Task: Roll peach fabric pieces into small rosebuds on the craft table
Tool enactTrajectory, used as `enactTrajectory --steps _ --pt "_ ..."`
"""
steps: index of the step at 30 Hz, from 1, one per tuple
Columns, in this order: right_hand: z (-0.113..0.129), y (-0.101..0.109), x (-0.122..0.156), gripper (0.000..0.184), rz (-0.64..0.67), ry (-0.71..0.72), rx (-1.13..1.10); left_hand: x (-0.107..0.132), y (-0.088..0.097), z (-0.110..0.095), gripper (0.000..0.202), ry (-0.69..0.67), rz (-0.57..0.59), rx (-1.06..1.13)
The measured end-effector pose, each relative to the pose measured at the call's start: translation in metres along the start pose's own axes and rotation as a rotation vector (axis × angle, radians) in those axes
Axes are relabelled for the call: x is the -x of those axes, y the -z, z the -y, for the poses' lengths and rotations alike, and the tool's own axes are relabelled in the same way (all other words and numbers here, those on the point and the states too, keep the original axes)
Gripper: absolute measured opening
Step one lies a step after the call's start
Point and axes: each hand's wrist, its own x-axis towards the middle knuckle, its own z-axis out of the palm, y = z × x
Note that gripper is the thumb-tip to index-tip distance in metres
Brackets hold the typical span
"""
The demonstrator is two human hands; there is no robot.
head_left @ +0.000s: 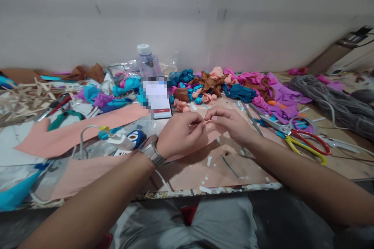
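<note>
My left hand (180,133), with a metal-banded watch (152,152) on the wrist, has its thumb and fingers pinched together. Fingertip to fingertip with it, my right hand (232,124) is also closed in a pinch. Both grip the edge of a salmon-pink strip of crepe paper (212,134), which hangs below the fingers over the table. Part of the strip is hidden behind my left hand. Just beyond the hands lie rolled paper flowers (209,98) in salmon, brown and blue.
Red-and-yellow-handled scissors (311,142) and a tape roll (304,124) lie right. Behind my left hand are a phone (162,113) and a plastic bottle (148,62). Salmon paper (78,128) spreads left. Grey yarn (344,105) sits far right, and a wall (187,15) rises behind.
</note>
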Motion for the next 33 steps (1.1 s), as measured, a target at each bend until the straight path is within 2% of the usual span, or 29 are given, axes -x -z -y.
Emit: enactTrajectory --steps 4,9,16,27,33 --pt "-0.002 -0.001 0.003 0.005 -0.003 0.140 0.220 -0.001 0.001 0.003 0.021 0.014 0.015 0.054" --pt "-0.007 -0.002 0.004 0.010 -0.007 0.167 0.276 -0.001 0.000 0.003 0.020 -0.003 0.020 0.037" --pt "-0.007 -0.007 0.005 0.013 0.048 0.062 0.134 0.000 -0.004 0.000 0.023 0.001 0.035 0.014" --pt "-0.005 -0.003 0.002 0.014 0.038 -0.002 0.036 -0.001 0.001 0.007 0.027 0.080 0.038 0.182" --pt "-0.009 -0.003 0.002 0.012 0.051 -0.052 -0.028 -0.002 0.000 0.011 0.024 0.105 -0.005 0.244"
